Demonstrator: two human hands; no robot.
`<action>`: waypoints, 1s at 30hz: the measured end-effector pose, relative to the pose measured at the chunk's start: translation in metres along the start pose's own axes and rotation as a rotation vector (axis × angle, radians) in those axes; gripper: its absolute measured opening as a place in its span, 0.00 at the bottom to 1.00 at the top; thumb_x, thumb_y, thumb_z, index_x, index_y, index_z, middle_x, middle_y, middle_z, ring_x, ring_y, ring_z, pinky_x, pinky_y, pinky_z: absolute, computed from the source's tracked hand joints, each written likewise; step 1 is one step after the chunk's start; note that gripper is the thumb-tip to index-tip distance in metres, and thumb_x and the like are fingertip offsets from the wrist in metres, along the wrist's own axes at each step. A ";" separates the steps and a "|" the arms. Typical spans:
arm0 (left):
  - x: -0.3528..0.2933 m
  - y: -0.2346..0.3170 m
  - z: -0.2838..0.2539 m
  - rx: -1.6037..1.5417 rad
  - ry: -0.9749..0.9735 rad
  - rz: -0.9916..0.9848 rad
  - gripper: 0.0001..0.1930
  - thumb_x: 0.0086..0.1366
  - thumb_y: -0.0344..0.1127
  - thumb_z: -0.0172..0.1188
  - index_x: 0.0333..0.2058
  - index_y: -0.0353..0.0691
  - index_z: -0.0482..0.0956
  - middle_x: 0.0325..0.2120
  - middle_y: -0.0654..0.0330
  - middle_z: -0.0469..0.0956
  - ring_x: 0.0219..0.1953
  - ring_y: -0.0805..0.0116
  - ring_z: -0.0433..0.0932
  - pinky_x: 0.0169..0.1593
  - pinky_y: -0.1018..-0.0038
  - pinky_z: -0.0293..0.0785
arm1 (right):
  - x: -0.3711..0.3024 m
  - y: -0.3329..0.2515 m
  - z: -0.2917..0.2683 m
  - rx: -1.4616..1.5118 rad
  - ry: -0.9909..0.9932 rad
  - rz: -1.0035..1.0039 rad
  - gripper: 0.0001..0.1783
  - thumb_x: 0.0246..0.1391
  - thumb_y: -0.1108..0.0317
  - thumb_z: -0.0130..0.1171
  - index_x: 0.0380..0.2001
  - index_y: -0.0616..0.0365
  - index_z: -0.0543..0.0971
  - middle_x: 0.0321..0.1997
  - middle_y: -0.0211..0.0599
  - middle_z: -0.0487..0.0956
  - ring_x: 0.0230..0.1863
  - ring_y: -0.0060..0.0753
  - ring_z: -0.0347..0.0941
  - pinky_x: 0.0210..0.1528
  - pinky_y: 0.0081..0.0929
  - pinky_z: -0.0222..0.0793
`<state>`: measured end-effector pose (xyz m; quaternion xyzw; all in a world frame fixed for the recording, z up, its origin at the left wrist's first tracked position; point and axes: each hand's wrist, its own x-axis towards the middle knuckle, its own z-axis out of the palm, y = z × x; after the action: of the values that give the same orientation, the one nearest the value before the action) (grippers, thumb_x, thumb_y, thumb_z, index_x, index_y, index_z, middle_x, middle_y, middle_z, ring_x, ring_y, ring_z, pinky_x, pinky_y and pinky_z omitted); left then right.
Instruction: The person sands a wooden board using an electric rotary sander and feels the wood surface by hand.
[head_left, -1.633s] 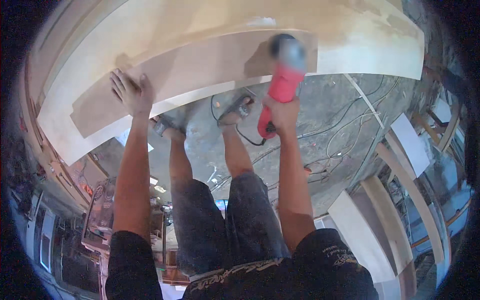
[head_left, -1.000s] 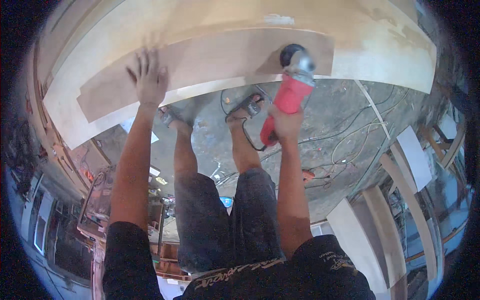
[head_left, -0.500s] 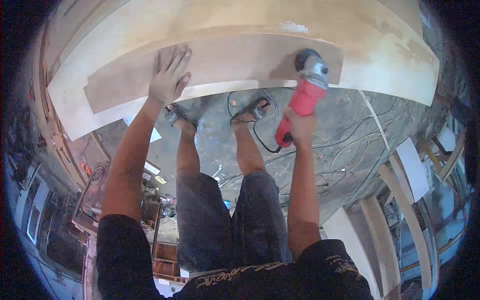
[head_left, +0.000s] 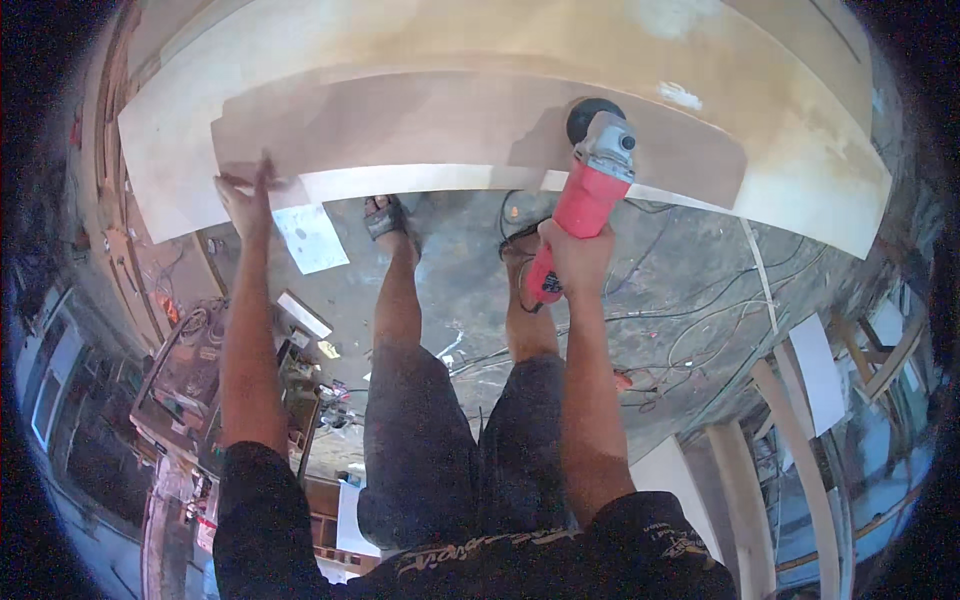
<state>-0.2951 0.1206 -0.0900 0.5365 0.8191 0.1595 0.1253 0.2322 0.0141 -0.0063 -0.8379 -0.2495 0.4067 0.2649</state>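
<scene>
My right hand [head_left: 577, 262] is wrapped around the red body of a corded angle grinder [head_left: 592, 198] with a metal-coloured head. Its round dark disc [head_left: 592, 120] is over the right part of a long, curved brown wood panel [head_left: 420, 120], although contact is hard to confirm. At the panel's near left corner is my left hand [head_left: 247, 205], fingers apart and partly blurred; I see nothing held in it. Beneath the brown panel lies a larger pale sheet [head_left: 165, 165], its border showing along the near edge and both ends.
Black cables [head_left: 690, 285] run over the grey floor near my sandalled feet. A white paper sheet [head_left: 311, 240] lies below the bench edge at left. Wood strips and boards [head_left: 800, 440] lean at the right, and a cluttered cabinet [head_left: 190, 370] stands at the left.
My left hand has left its flat place on the brown panel and moved left to the corner. The grinder has shifted slightly left along the panel. My view has turned a little.
</scene>
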 end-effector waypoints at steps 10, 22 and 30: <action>0.015 -0.052 -0.014 -0.766 0.196 -0.353 0.25 0.71 0.42 0.65 0.60 0.31 0.76 0.52 0.53 0.81 0.52 0.62 0.78 0.56 0.64 0.75 | -0.079 -0.063 0.118 -0.257 -0.243 -0.002 0.30 0.36 0.62 0.79 0.46 0.59 0.81 0.41 0.49 0.87 0.43 0.52 0.85 0.46 0.44 0.80; -0.025 -0.103 -0.059 -1.049 0.190 -0.719 0.34 0.79 0.59 0.38 0.68 0.37 0.67 0.63 0.52 0.72 0.64 0.58 0.70 0.65 0.59 0.63 | -0.183 -0.161 0.323 -0.374 -0.563 -0.210 0.34 0.34 0.53 0.76 0.45 0.60 0.79 0.39 0.56 0.85 0.44 0.60 0.84 0.48 0.50 0.80; 0.005 -0.110 -0.079 -0.885 0.155 -0.582 0.30 0.79 0.52 0.42 0.68 0.36 0.66 0.66 0.52 0.69 0.68 0.57 0.65 0.69 0.56 0.59 | -0.201 -0.165 0.299 -0.406 -0.601 -0.096 0.35 0.34 0.54 0.75 0.47 0.60 0.79 0.42 0.56 0.85 0.47 0.59 0.83 0.51 0.50 0.80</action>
<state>-0.4193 0.0738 -0.0612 0.1696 0.7955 0.4874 0.3177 -0.1541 0.0802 0.0520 -0.7038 -0.4308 0.5643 0.0269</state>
